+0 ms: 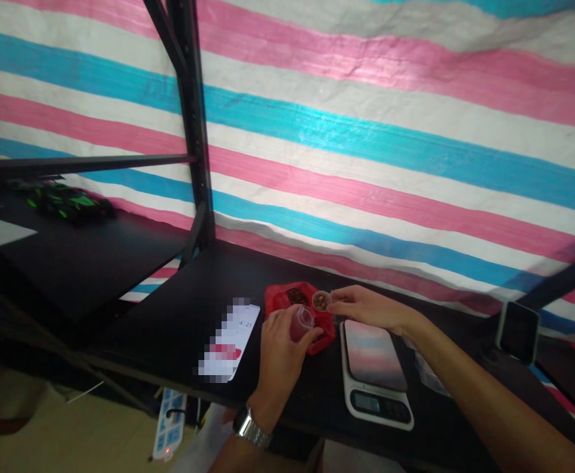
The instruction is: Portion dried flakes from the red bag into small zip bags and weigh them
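Over the red bag (275, 301) on the black table (169, 328), the left hand (282, 355) grips a small clear cup (303, 320). The right hand (366, 307) pinches a second cup (321, 301) already holding brown pieces. The first looks unfilled, and neither sits on the scale (373, 358) yet.

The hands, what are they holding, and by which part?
Left hand grips a small clear plastic cup around its side. Right hand pinches a small clear cup of brown bits at its rim.
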The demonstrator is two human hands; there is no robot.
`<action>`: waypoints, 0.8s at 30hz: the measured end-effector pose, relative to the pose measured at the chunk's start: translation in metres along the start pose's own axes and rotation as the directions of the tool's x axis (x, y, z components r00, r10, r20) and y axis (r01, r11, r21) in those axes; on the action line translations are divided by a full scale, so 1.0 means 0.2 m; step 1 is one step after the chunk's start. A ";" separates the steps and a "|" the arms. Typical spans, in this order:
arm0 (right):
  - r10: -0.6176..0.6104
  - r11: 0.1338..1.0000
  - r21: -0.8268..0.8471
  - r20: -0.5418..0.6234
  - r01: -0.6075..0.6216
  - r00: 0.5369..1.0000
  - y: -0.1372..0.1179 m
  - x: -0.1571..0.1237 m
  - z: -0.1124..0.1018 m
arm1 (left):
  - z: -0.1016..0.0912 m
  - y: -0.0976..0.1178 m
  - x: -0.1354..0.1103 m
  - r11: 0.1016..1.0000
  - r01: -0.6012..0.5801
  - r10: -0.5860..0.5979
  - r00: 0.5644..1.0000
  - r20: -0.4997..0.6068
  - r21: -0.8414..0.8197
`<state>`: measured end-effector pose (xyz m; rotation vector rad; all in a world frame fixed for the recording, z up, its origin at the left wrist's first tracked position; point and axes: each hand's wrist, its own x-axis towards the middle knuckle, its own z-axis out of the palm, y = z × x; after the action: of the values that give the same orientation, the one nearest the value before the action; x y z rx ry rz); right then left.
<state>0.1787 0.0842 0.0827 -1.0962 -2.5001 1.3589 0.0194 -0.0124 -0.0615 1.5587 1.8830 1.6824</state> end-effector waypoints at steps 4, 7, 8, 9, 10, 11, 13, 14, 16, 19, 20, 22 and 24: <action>0.004 0.905 -0.419 -0.171 -0.076 0.985 -0.07 -0.02 0.04 | 0.04 0.01 0.00 1.000 0.003 -0.002 1.000 -0.022 0.018; 0.002 0.731 -0.654 -0.286 -0.196 0.958 -0.12 -0.04 0.11 | 0.06 0.02 0.00 0.999 0.041 -0.042 0.999 -0.025 -0.027; 0.004 0.672 -0.705 -0.302 -0.226 0.953 -0.14 -0.05 0.14 | 0.07 0.02 0.00 0.997 0.062 -0.063 0.998 -0.025 -0.046; 0.006 0.619 -0.747 -0.306 -0.243 0.952 -0.15 -0.06 0.15 | 0.08 0.01 0.00 0.994 0.083 -0.084 0.996 -0.021 -0.067; 0.002 0.574 -0.781 -0.301 -0.248 0.954 -0.17 -0.07 0.17 | 0.09 0.01 0.00 0.991 0.101 -0.103 0.994 -0.019 -0.089; -0.006 0.537 -0.807 -0.295 -0.246 0.955 -0.18 -0.07 0.18 | 0.10 0.01 0.00 0.987 0.114 -0.117 0.993 -0.016 -0.109; -0.022 0.479 -0.845 -0.283 -0.238 0.959 -0.20 -0.07 0.20 | 0.11 0.01 -0.01 0.982 0.125 -0.128 0.992 -0.015 -0.140; -0.028 0.455 -0.859 -0.280 -0.237 0.960 -0.20 -0.07 0.21 | 0.11 0.00 -0.01 0.981 0.123 -0.127 0.992 -0.013 -0.150; -0.047 0.416 -0.879 -0.276 -0.232 0.960 -0.21 -0.07 0.22 | 0.11 0.01 -0.01 0.978 0.123 -0.127 0.992 -0.012 -0.169; -0.075 0.386 -0.895 -0.271 -0.222 0.960 -0.23 -0.08 0.23 | 0.09 0.01 0.00 0.972 0.132 -0.135 0.991 -0.003 -0.194; -0.083 0.383 -0.897 -0.272 -0.222 0.959 -0.23 -0.08 0.23 | 0.08 0.02 0.00 0.971 0.133 -0.135 0.991 0.001 -0.198; -0.098 0.398 -0.889 -0.288 -0.228 0.953 -0.23 -0.07 0.22 | 0.07 0.02 0.01 0.972 0.135 -0.137 0.991 0.001 -0.195; -0.113 0.448 -0.857 -0.335 -0.252 0.935 -0.20 -0.05 0.20 | 0.05 0.02 0.00 0.974 0.144 -0.151 0.988 -0.029 -0.173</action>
<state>0.1476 0.0353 0.0919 -1.3894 -2.8484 -0.3795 0.0286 -0.0066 -0.0607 1.2961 1.7727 1.7700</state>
